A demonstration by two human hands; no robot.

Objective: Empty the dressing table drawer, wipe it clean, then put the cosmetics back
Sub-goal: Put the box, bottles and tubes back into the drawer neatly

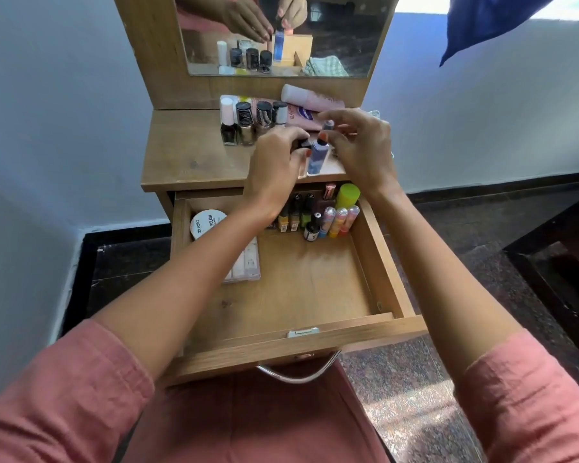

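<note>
Pink sleeves [64,396] | drawer [248,349] open | right fingers [343,113] pinch blue bottle [316,158] | left fingers [291,133] unclear

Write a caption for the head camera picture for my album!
The right hand pinches a blue bottle on the tabletop, left hand beside it, above the open drawer of cosmetics.

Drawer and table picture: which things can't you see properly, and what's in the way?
- Head view: what the left hand touches on the tabletop is hidden by its own fingers.
- Head view: the bottle row at the drawer's back is partly covered by the left wrist.
- Head view: the clear box is mostly under the left forearm.
- Head view: the nail polish bottles have labels too small to read.
</note>
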